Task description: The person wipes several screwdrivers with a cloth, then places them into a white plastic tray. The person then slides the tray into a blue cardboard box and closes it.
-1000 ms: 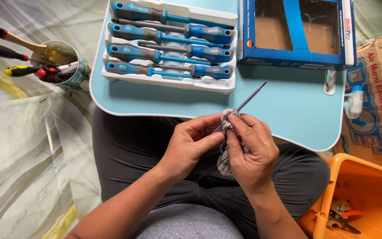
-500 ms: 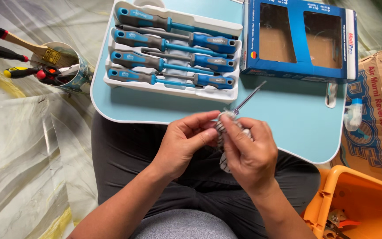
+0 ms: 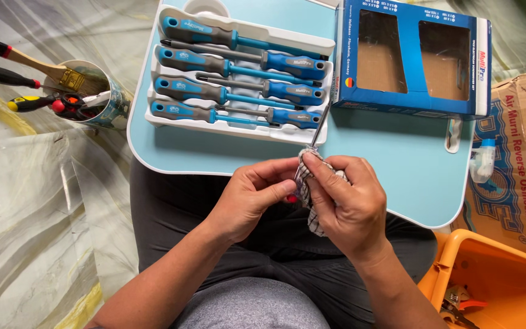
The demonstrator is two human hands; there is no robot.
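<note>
Screwdriver shaft [image 3: 319,129] swung toward tray [image 3: 238,129].

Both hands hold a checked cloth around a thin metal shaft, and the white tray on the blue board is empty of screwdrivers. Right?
Not quite. In the head view the tray holds rows of blue-and-grey screwdrivers. The rest stands: left hand and right hand hold the cloth around the shaft, and the tray sits on the blue board.

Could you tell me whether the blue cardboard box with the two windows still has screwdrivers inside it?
No: through both windows of the blue box only bare brown cardboard shows, and the screwdrivers lie in the white tray.
</note>
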